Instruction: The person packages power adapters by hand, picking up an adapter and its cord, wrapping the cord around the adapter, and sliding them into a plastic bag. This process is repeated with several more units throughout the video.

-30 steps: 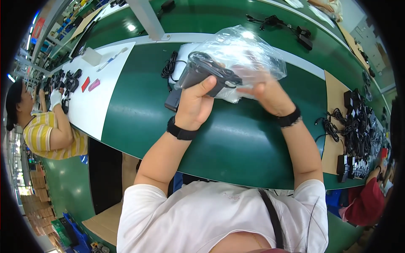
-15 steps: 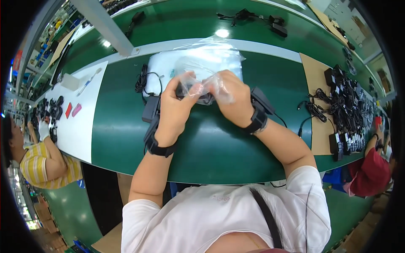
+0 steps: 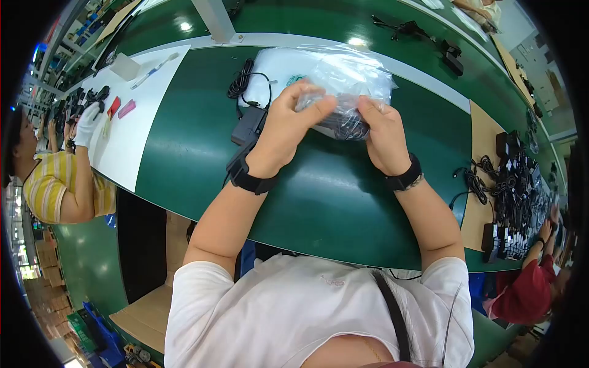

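Bagging, I judge: my left hand [image 3: 288, 126] and right hand [image 3: 381, 132] pinch the clear bag [image 3: 346, 76] shut around a dark cord bundle [image 3: 346, 122] at upper centre; next needs a firm seal.

Clear plastic bag [image 3: 350, 80] holding a dark coiled cable [image 3: 346, 122], above green table.

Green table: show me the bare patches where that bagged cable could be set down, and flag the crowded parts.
The green table is bare between the white sheet and the black adapter, and again below both hands, left hand and right hand, toward the near edge. Crowded: the cable pile at far right, and the plastic bags behind the hands.
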A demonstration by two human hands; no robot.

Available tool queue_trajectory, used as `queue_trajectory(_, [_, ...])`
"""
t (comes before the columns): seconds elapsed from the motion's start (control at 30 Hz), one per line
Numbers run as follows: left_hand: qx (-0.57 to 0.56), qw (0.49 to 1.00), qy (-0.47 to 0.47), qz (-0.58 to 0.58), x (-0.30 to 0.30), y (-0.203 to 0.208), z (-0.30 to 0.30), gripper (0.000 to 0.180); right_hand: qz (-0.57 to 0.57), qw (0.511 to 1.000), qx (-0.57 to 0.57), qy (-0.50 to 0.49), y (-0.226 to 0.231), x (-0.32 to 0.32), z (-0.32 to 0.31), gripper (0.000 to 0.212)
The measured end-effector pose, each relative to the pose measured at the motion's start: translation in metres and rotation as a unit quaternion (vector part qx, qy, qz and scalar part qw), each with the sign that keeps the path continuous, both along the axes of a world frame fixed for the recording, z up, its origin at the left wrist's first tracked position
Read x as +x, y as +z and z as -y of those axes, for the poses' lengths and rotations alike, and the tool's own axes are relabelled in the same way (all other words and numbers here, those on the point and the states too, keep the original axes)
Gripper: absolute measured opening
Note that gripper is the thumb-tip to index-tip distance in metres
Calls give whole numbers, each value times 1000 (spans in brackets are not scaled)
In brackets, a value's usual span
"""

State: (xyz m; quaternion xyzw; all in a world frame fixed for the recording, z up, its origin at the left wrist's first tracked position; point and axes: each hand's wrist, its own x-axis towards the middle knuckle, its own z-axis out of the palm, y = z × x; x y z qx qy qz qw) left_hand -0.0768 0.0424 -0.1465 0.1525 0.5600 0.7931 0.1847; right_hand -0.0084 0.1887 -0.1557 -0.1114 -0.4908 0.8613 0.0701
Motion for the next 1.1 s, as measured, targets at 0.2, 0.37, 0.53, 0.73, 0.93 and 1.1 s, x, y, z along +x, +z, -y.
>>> queue_trajectory(0.2, [-63, 998, -21, 12, -13, -4, 8, 26, -77, 969, 235, 17, 1, 4, 5, 27])
queue_trajectory(0.37, [-80, 986, 97, -107, -13, -2, 9, 25, 14, 995, -13, 101, 31, -4, 6, 37])
queue_trajectory(0.53, [-219, 953, 118, -170, -20, 6, 28, 30, 34, 956, 161, 243, 44, -25, 5, 48])
queue_trajectory(0.73, [-214, 804, 339, -439, -42, 5, 41, 26, 4, 923, 367, 113, 62, -126, -37, 27])
queue_trajectory(0.93, [-228, 723, 382, -528, -42, 17, 41, 19, -35, 438, 889, -128, -44, -257, -163, 24])
queue_trajectory(1.1, [-228, 722, 361, -543, -46, 14, 44, 14, 154, 481, 862, 34, -41, -271, -132, 34])
